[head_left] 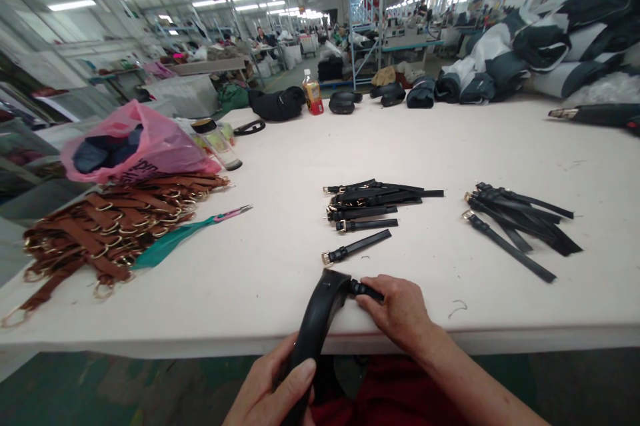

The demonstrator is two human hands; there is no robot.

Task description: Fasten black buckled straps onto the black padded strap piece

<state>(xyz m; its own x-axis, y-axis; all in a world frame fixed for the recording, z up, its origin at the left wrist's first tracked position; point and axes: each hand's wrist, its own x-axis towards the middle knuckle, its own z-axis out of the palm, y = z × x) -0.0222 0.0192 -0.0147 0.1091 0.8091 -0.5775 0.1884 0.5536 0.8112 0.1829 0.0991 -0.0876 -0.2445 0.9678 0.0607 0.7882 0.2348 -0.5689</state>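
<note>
L hand (283, 383) grips a curved blk padded strap (317, 319), thumb on top, w/ the strap's far end up over the table's near edge. R hand (400, 309), just right of it, pinches a short blk buckle strap (367, 291) btwn thumb & fingers, its buckle end against the far end of the padded strap.

Table (280, 213), L to R: pile of brown straps (110, 219) w/ metal rings, pink plastic bag (145, 146) w/ dark cloth inside, at the pile's far side. Teal strip (175, 241) w/ pink-handled pointed tool (233, 213) at its end. Clear jar (220, 146) lying tilted beside the bag. Farther back, drink bottle (313, 94), upright, red/yellow label. Mid-table, blk buckle straps (375, 203) in a loose group; another bunch (525, 223) to the R. Far R, heat gun (600, 115), partly cut off by the frame edge.
</note>
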